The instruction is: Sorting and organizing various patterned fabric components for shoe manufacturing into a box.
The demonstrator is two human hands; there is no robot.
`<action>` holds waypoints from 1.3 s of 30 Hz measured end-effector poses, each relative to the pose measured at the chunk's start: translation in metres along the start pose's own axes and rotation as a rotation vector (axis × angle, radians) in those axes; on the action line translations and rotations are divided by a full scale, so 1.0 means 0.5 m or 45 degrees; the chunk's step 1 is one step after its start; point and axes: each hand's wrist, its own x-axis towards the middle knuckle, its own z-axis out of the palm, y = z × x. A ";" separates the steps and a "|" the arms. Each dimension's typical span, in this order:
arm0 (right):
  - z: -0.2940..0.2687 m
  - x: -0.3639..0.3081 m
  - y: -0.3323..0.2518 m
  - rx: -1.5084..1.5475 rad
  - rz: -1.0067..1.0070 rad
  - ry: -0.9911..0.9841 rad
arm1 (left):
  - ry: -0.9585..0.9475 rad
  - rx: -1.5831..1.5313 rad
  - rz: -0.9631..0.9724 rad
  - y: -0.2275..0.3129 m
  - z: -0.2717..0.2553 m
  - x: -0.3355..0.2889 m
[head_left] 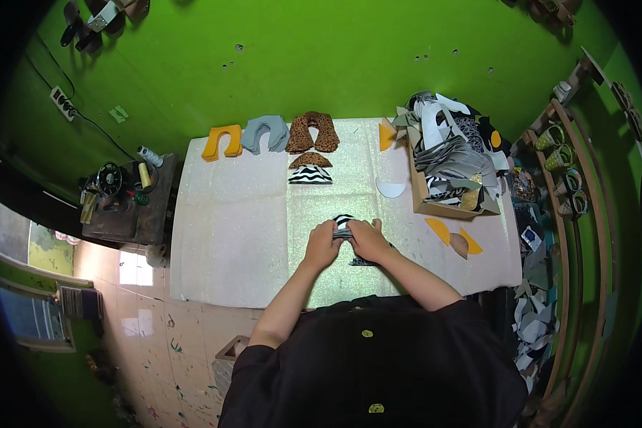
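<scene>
Near the middle of the table, both my hands are closed around a small stack of zebra-striped half-moon pieces (344, 219). My left hand (322, 245) grips its left end and my right hand (368, 240) its right end, fingers curled over the edges. Some dark patterned pieces (364, 262) lie partly hidden beneath my right forearm. Beyond my hands sits another stack of zebra-striped half-moons (310, 175), just in front of leopard-print half-moons (311, 161). Along the far edge stand U-shaped stacks in yellow (210, 148), grey (278, 134) and leopard print (326, 135).
A cardboard box (446, 209) heaped with scraps fills the right of the table (225, 235). Around it lie a white half-moon (390, 188), yellow pieces (438, 230) and a brown piece (459, 245). A sewing machine (110, 178) stands at left, a wooden rack (581, 192) at right.
</scene>
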 end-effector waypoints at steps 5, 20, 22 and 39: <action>0.017 0.004 0.005 -0.168 0.014 -0.044 | 0.014 0.070 0.071 -0.025 0.024 -0.011; -0.003 0.054 -0.013 -0.019 0.432 -0.171 | -0.130 0.089 -0.332 -0.025 0.019 0.034; 0.003 0.040 -0.006 0.028 0.292 -0.185 | -0.068 0.019 -0.231 -0.027 0.018 0.024; 0.018 0.014 0.000 0.055 0.052 0.112 | 0.092 0.095 0.091 -0.019 0.044 -0.003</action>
